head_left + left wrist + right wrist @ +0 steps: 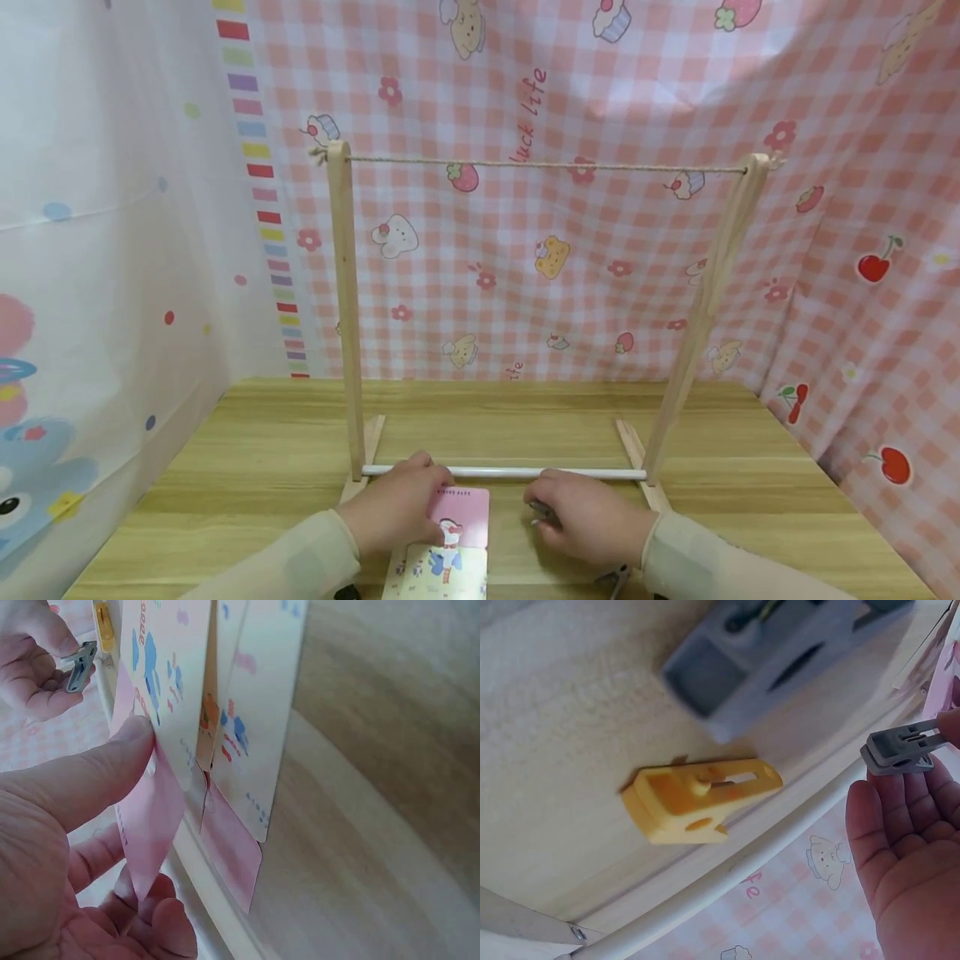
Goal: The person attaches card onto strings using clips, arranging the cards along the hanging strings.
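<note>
My left hand (397,508) pinches the edge of a pink and cream printed card (465,525), thumb on its face and fingers behind. In the left wrist view, more cards of the same print (251,742) stand or lie close beside it; how they are joined cannot be told. To the right, my right hand (588,518) holds a small grey clothespin (900,746) between thumb and fingers. A yellow clothespin (701,801) lies on the table near that hand. Closer to the camera in the right wrist view is another grey clothespin (772,656).
A wooden stand rises behind the hands, with a left post (347,317) and a right post (697,333). A string (547,165) spans their tops, and a white rod (510,472) joins them low down. Patterned cloth (525,317) hangs behind the wooden table (247,467).
</note>
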{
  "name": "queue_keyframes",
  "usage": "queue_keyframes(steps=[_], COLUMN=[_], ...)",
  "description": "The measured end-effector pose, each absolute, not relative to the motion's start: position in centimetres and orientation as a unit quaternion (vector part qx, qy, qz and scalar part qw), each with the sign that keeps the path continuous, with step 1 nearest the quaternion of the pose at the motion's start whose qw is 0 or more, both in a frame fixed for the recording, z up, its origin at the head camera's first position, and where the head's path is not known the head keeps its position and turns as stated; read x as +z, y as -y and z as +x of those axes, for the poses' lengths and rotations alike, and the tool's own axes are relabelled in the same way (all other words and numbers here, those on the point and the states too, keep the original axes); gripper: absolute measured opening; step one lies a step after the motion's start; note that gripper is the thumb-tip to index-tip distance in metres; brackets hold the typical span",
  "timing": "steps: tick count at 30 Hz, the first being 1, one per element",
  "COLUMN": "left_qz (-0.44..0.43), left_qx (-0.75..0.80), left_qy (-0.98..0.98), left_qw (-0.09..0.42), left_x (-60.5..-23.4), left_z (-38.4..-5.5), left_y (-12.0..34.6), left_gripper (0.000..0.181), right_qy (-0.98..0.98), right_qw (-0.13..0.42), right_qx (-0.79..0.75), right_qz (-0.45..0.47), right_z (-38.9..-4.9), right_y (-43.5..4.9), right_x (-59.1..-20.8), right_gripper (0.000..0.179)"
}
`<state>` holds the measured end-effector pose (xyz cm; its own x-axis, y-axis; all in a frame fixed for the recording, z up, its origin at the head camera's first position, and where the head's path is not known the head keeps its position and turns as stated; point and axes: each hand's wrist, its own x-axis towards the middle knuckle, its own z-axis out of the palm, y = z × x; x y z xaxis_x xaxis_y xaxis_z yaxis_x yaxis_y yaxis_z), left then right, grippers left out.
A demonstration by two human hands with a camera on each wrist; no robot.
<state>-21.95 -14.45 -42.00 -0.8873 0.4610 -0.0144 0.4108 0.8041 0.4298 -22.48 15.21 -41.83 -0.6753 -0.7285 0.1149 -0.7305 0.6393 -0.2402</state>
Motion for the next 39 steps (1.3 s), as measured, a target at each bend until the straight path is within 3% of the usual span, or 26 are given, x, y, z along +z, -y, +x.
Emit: queue_keyframes(steps=[9, 28, 39], left_qz=[0.22, 0.199, 0.177], left_qx=[0.256, 0.329, 0.391], left_qy=[-0.938, -0.921, -0.9], left_qw=[0.081, 0.067, 0.07], left_x=[-41.2, -40.7, -40.3], left_z=[-22.1, -22.3, -22.3], left_y=[14.6, 14.7, 14.7], left_gripper=[0.054, 0.04, 0.037], right_qy=[0.906, 0.912, 0.899], right_qw=[0.016, 0.057, 0.01], right_qx=[0.153, 0.201, 0.321], right_qz=[0.393, 0.354, 0.297], right_z=[-22.5, -22.2, -22.1], right_y=[-15.1, -15.0, -14.7], right_x=[-41.5, -40.7, -39.9], right_gripper=[0.032, 0.021, 0.024])
